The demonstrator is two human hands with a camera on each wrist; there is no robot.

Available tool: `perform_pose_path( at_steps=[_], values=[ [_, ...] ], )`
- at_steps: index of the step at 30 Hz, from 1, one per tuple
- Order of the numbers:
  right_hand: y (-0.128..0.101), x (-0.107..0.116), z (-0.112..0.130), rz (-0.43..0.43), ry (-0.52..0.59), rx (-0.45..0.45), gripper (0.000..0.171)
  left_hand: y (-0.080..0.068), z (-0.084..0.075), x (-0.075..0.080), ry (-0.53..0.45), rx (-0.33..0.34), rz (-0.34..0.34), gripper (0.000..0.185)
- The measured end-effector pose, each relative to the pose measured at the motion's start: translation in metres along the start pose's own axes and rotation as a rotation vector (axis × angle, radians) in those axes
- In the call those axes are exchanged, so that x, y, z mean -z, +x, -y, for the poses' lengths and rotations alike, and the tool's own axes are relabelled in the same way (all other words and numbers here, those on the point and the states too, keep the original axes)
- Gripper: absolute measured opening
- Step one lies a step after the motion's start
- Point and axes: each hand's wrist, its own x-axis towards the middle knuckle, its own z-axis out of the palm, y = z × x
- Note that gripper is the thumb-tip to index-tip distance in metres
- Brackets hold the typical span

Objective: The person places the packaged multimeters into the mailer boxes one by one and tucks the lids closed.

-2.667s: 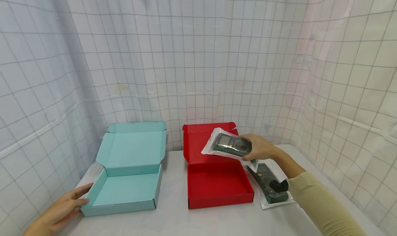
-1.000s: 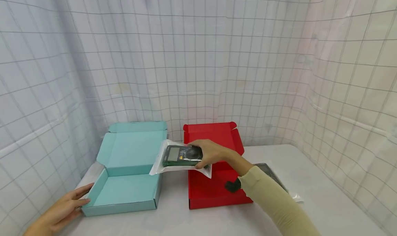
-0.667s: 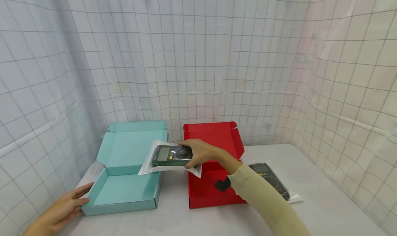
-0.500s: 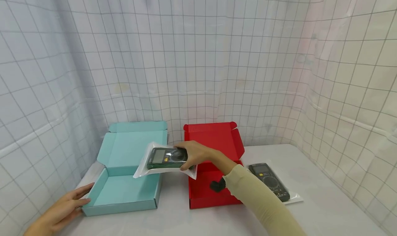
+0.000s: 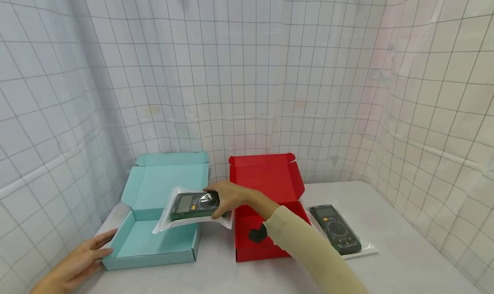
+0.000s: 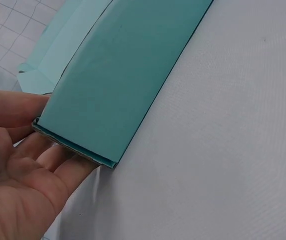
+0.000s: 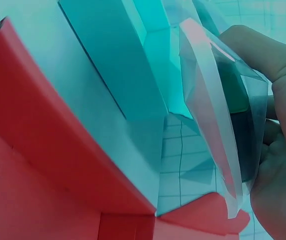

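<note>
Matt cardboard boxes – glossy plastic bag

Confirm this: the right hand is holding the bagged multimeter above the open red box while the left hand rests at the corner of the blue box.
Not quite. In the head view the right hand holds the bagged multimeter above the open blue box, not the red box, which lies beside it under the sleeve. The left hand does rest at the blue box's corner.

The head view looks forward and down over the whole surface. The left wrist view sits close to the teal box, which the right wrist view shares.
</note>
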Motion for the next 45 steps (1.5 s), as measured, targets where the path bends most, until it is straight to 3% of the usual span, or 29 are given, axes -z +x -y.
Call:
perform_pose_path(
  at_steps=[15, 24, 31, 38, 45],
  values=[
    [0.032, -0.020, 0.019, 0.055, -0.080, 0.033, 0.079, 0.004, 0.004, 0.008, -0.125, -0.090, 0.156, 0.065],
    [0.052, -0.038, 0.027, 0.090, -0.099, 0.003, 0.080, 0.002, 0.004, 0.006, -0.104, -0.047, 0.111, 0.068],
    [0.063, -0.046, 0.038, 0.124, -0.120, -0.014, 0.080, 0.000, 0.004, 0.005, -0.175, -0.073, 0.125, 0.051],
    [0.074, -0.057, 0.045, 0.123, -0.153, -0.022, 0.085, 0.003, -0.001, 0.000, -0.100, -0.063, 0.081, 0.068],
    [0.084, -0.077, 0.050, 0.120, -0.146, -0.039, 0.087, 0.002, 0.001, 0.001, -0.123, -0.069, 0.085, 0.066]
  ],
)
